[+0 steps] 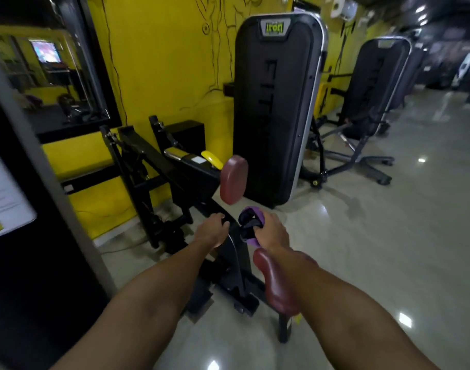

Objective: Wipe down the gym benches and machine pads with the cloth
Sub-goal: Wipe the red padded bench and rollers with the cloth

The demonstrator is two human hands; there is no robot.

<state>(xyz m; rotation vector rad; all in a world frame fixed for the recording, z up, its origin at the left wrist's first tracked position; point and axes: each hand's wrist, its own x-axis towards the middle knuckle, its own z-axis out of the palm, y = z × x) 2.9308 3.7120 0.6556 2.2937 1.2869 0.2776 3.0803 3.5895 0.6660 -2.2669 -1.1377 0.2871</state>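
Head view. I read the right hand (pixel 272 231) grasping the purple cloth (pixel 248 222), bunched left of its knuckles. The left hand (pixel 211 231) grips the black frame (pixel 236 263) (fingers curled over it). The near maroon pad (pixel 276 287) sits under the right forearm, the far maroon pad (pixel 234 180) beyond both hands.

A pad (pixel 233 179) stands beyond the seat (pixel 278 285), cloth (pixel 248 225) between.

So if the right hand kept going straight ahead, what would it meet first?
Likely the upright maroon pad beyond the purple cloth the right hand grips, though depth is unclear.
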